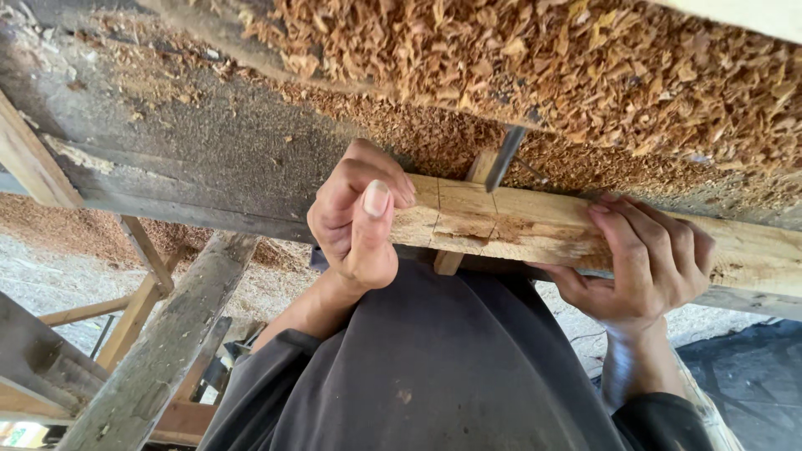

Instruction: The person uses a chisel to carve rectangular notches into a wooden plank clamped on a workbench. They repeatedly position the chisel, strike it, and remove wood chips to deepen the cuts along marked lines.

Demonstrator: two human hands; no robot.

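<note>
Status: joint cutting, approx. mid-stage, judging by the cut as it lies now.

1. Workpiece: pale wooden beam (535,230) lies across a dark, worn workbench (209,159), running from frame centre out to the right. You are leaning over it; your dark grey top fills the lower frame.
2. Left hand (359,217): closed into a fist at the beam's left end, thumb up, fingers curled. It presses against the end of the beam; whether it holds anything inside the fist can't be told.
3. Right hand (652,259): clamped on the beam, fingers over the top face, thumb side under the near edge.
4. Chisel (504,159): dark metal blade stands tilted, tip touching the beam's far edge at the notch (472,224). Neither hand is on it.
5. Done: pencil lines marked across the beam; a shallow recess is roughed out betw. them, floor ragged. A thin wood strip (451,260) pokes out below the beam.
6. Left: notch looks shallow & uneven, so more paring prob. needed.
7. Waste: thick wood shavings (585,75) heaped beyond the beam.
8. Packages, labels, signs: none visible in frame.
</note>
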